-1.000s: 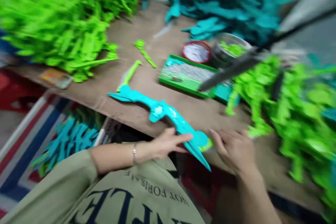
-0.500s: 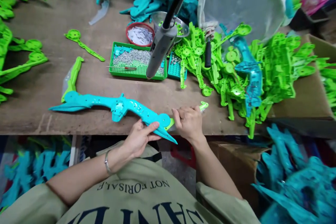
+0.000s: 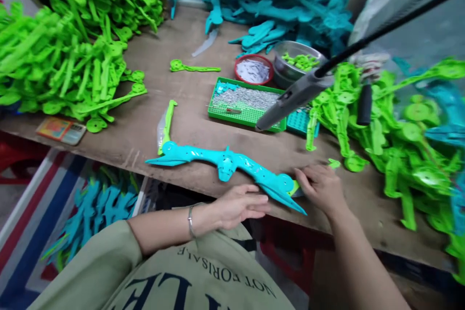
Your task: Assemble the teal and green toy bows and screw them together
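Note:
A long turquoise plastic bow-shaped part [image 3: 225, 164] lies along the near edge of the wooden table [image 3: 196, 126]. My left hand [image 3: 238, 206] rests at the table edge, fingers stretched toward the part's right end and touching it. My right hand [image 3: 319, 186] presses a small green piece [image 3: 296, 186] against that same end, fingers curled over it. A grey powered screwdriver [image 3: 294, 99] hangs on a black cable above the table, just beyond my hands.
Green screw tray [image 3: 243, 106], red bowl [image 3: 254, 70] and metal bowl [image 3: 298, 60] stand mid-table. Heaps of green parts [image 3: 69, 53] lie at left and right [image 3: 399, 140], turquoise parts [image 3: 276, 0] at the back. A loose green strip [image 3: 165, 126] and a card [image 3: 61, 131] lie near left.
The view swung left and tilted. The turquoise part stays at the table edge; my left hand's fingers have flattened out beside its end, and my right hand still holds the green piece there.

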The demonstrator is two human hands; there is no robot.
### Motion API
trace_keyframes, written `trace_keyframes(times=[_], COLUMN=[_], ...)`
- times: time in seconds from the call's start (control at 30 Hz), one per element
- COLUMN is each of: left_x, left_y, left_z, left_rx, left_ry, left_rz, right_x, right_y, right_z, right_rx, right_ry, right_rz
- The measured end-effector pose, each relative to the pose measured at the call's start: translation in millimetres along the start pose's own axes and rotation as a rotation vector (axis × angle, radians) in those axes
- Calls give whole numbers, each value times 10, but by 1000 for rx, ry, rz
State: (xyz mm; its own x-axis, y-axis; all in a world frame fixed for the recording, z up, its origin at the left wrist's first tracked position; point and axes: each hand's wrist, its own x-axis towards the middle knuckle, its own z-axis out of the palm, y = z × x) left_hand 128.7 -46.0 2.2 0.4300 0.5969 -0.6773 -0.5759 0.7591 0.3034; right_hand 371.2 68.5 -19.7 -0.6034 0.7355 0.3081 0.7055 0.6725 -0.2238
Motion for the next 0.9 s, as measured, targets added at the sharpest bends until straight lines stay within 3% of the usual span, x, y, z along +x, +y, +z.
trace_keyframes(times=[0.1, 0.2, 0.33, 0.43, 0.57, 0.73, 0.8, 0.9], left_x=[-316, -616, -801, -810, -761, -678, -661, -664], left_y=[142, 219, 246, 284, 410, 575, 593, 577], left_z=[-279, -589, -895, -1011, -1043, -1014, -1001, -979], left_rx=[-2, -50, -202, -280, -336, -429, -459, -473], left_ry=[8, 144, 396, 450, 425, 439, 435, 406], left_rz=[-3, 149, 420, 539, 624, 687, 673, 662], right_x=[222, 589, 1149, 1466, 1601, 1607, 1720, 2018], right_y=[-145, -640, -1469, -1822, -1892, -1854, -1896, -2082], right_z=[-33, -25, 267, 616, 810, 630, 605, 692], right_rx=[-67, 32, 279, 338, 477, 701, 895, 1234], right_ry=[96, 115, -173, -415, -528, -557, -644, -785], right_rz=[-54, -105, -251, -284, -256, -234, -145, 117])
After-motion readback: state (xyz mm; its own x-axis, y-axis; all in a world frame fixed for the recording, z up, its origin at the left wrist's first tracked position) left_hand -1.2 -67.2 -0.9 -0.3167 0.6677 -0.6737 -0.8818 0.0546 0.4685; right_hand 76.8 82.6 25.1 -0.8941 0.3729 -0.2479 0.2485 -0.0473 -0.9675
